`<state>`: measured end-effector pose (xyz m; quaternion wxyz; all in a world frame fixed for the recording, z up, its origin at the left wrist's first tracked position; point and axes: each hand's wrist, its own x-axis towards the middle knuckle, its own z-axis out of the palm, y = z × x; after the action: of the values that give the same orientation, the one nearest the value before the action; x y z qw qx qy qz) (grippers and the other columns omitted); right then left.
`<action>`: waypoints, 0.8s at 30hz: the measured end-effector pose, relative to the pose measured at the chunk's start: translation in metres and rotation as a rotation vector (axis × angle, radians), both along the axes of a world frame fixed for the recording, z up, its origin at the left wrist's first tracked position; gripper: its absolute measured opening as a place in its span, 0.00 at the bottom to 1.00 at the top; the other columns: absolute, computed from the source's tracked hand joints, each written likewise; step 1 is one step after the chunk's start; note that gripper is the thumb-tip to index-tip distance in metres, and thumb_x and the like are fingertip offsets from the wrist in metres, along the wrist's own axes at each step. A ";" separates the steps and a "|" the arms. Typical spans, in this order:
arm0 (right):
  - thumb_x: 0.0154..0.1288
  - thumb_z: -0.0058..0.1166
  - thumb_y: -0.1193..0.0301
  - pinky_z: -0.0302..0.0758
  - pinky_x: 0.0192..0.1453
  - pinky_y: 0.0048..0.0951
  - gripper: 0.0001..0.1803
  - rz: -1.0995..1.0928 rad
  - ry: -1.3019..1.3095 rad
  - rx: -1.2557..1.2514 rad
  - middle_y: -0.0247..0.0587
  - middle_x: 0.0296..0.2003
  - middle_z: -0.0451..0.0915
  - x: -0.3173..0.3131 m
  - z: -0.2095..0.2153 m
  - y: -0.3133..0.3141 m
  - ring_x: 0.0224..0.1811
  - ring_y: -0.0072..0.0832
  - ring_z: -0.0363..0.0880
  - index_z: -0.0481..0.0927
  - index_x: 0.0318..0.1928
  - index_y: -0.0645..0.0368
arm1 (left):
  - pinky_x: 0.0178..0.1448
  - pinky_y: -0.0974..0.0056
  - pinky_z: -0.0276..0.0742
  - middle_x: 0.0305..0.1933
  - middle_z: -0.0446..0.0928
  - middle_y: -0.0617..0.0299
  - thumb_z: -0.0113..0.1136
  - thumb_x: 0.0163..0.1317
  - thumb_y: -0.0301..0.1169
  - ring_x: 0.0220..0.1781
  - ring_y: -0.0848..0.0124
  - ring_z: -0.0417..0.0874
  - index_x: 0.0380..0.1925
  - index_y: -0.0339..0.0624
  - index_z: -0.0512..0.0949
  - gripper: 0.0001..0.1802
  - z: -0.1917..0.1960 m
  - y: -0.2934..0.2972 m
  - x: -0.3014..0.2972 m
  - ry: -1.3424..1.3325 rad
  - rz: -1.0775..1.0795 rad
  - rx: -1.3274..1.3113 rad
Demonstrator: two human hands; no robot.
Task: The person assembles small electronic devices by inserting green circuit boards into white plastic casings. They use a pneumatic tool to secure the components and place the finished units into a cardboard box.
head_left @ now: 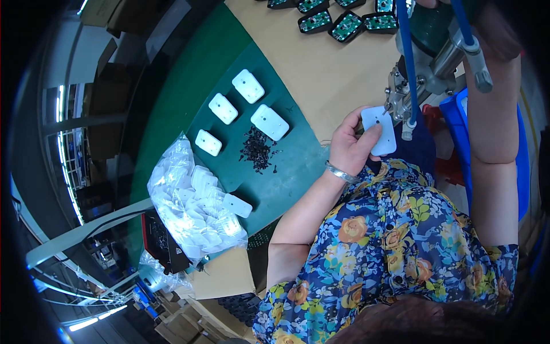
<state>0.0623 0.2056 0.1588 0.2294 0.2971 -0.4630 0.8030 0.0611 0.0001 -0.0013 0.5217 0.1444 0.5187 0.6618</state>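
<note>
A single fisheye camera, the left of a pair worn on the head, looks steeply down over the person's shirt [384, 246]. The tabletop [292, 178] lies aslant, stretching toward the upper left, its edges bending near the dark round rim. The left hand [355, 137] falls at close range right of centre, the tool [438, 74] above it; lamps [67, 178] at far left look small and distant.

Cool, fairly even light reaches the green tabletop [292, 189]; beyond its left edge, tube lights [97, 318] glare against dim surroundings. The plastic bag [172, 163] near that edge glints, white plastic covers [248, 86] seem slightly overexposed, and fisheye distortion curves outlines toward black corners
</note>
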 end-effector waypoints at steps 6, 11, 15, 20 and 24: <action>0.67 0.37 0.62 0.77 0.27 0.19 0.17 -0.024 0.094 0.124 0.37 0.25 0.75 -0.008 -0.001 0.011 0.22 0.22 0.75 0.70 0.43 0.64 | 0.19 0.76 0.73 0.33 0.76 0.60 0.52 0.58 0.27 0.24 0.76 0.79 0.51 0.38 0.65 0.20 0.006 0.004 0.000 -0.027 -0.041 0.014; 0.67 0.38 0.62 0.77 0.27 0.19 0.17 -0.028 0.088 0.109 0.37 0.25 0.75 -0.003 -0.005 0.007 0.22 0.22 0.75 0.70 0.43 0.65 | 0.19 0.76 0.73 0.33 0.76 0.60 0.52 0.58 0.27 0.24 0.75 0.79 0.51 0.37 0.65 0.19 0.009 0.008 -0.001 -0.034 -0.050 -0.003; 0.67 0.38 0.62 0.77 0.28 0.19 0.17 -0.011 0.076 0.104 0.38 0.26 0.75 -0.006 -0.010 0.006 0.23 0.22 0.75 0.70 0.44 0.65 | 0.18 0.76 0.73 0.32 0.77 0.60 0.52 0.58 0.26 0.24 0.75 0.80 0.50 0.37 0.66 0.19 0.013 0.007 -0.004 -0.054 -0.012 -0.021; 0.67 0.38 0.62 0.77 0.28 0.19 0.18 -0.037 0.073 0.100 0.38 0.26 0.75 0.001 -0.010 0.008 0.23 0.23 0.75 0.70 0.44 0.65 | 0.19 0.76 0.74 0.31 0.77 0.60 0.52 0.58 0.26 0.24 0.74 0.80 0.49 0.37 0.67 0.18 0.017 0.010 -0.004 -0.053 -0.026 -0.055; 0.67 0.38 0.62 0.77 0.28 0.19 0.18 -0.041 0.062 0.082 0.39 0.27 0.75 0.004 -0.015 0.003 0.23 0.23 0.75 0.69 0.44 0.66 | 0.20 0.73 0.75 0.32 0.76 0.60 0.53 0.57 0.26 0.24 0.72 0.79 0.48 0.37 0.68 0.17 0.010 0.007 -0.007 0.099 0.018 -0.070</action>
<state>0.0664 0.2085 0.1440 0.2475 0.3218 -0.4942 0.7687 0.0545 0.0072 0.0091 0.4943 0.1539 0.5679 0.6399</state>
